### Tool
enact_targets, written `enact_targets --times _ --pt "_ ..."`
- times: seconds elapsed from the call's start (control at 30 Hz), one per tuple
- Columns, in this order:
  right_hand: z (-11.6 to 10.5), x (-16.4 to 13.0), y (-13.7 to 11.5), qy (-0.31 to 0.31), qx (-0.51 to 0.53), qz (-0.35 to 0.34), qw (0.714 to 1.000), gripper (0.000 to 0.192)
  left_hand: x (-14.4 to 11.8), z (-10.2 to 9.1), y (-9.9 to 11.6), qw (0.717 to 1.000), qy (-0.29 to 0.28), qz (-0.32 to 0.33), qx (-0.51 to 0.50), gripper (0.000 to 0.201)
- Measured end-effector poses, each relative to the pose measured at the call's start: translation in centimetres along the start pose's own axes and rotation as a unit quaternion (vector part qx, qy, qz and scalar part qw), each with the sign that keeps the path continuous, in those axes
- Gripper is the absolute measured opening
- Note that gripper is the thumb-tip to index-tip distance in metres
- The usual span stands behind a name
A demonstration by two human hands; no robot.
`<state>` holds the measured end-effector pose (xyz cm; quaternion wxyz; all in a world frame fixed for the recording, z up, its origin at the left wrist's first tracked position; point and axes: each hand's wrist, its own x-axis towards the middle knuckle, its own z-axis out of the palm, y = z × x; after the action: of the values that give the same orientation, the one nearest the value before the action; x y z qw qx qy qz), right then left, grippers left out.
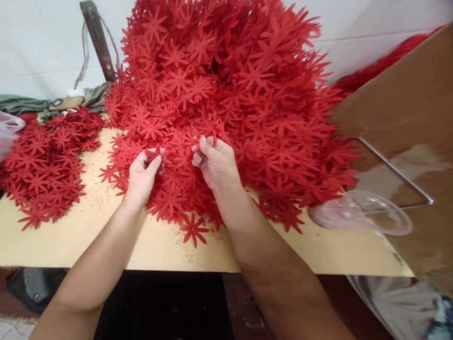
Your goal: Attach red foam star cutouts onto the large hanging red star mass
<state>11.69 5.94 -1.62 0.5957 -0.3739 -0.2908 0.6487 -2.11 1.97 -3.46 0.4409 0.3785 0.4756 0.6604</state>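
The person's left-hand fingers (155,164) pinch a red flower (157,154); the right-hand fingers (208,150) pinch a blurred red piece (214,138), both before a large red pile (226,89) on the surface (170,252). Right, a clear plastic tub (360,211), contents unclear; left, a plastic bag (9,130) touches a smaller heap (53,165), its contents hard to tell

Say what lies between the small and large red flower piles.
The head view shows pale, red-flecked tabletop between the small pile and the large pile.
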Motion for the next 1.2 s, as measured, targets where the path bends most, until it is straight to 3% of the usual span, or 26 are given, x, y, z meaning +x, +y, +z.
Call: enact_targets --times 0.27,0.4,0.57,0.83,1.03,1.2 --pt "-0.1 0.4 0.3 0.0 0.009 -0.02 1.0 0.043 0.0 -0.1 -0.2 1.0 -0.006 0.005 0.019 0.022" --pt "-0.4 0.6 0.4 -0.007 0.016 -0.046 0.999 0.039 0.1 -0.2 -0.2 1.0 -0.013 0.005 0.028 0.023" --pt "-0.5 0.5 0.6 -0.078 -0.007 -0.039 0.996 0.021 -0.3 0.0 0.2 0.999 -0.013 0.007 0.032 0.022" --pt "0.3 -1.0 1.9 -0.14 -0.139 -0.106 0.975 0.028 -1.4 0.7 0.4 0.993 -0.093 0.036 0.059 0.032" --pt "0.9 -1.6 2.2 -0.166 -0.145 -0.133 0.966 0.019 -1.2 0.6 0.2 0.996 -0.053 0.057 0.048 0.026" --pt "0.3 -0.8 1.7 -0.091 -0.132 -0.149 0.976 0.016 -1.0 0.4 0.0 0.996 0.007 0.069 0.062 0.026"
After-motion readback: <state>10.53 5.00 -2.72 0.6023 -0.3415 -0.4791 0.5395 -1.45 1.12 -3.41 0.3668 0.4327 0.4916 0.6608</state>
